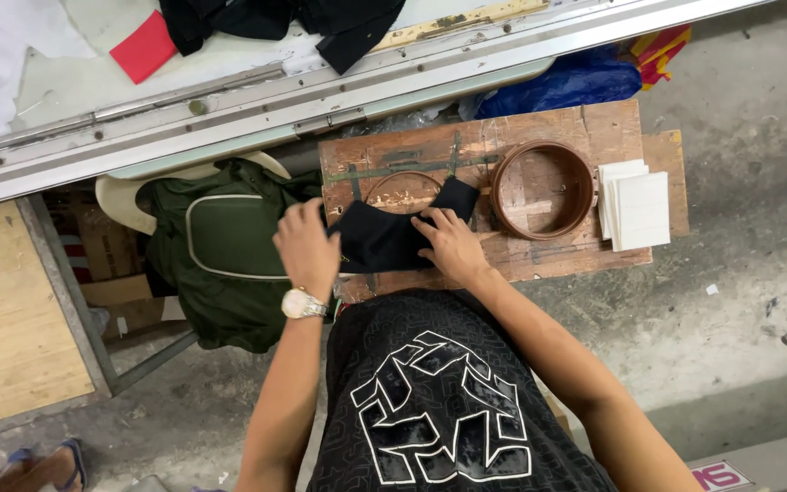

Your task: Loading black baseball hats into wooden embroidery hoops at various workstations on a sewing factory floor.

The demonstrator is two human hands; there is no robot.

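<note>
A black piece of fabric [384,239] lies on a worn wooden board [557,123], partly covering a thin brown hoop [400,180]. My left hand [307,246], with a wristwatch, grips the fabric's left edge. My right hand [448,241] presses flat on the fabric's right side, fingers spread. A larger brown hoop [541,189] rests on the board to the right of the fabric. A stack of white square sheets [638,206] lies at the board's right end.
A dark green bag [225,246] sits on a pale chair left of the board. A long metal-edged table [321,91] with black cloth [275,18] and a red piece [145,46] runs along the top. A blue bag [562,82] lies behind the board.
</note>
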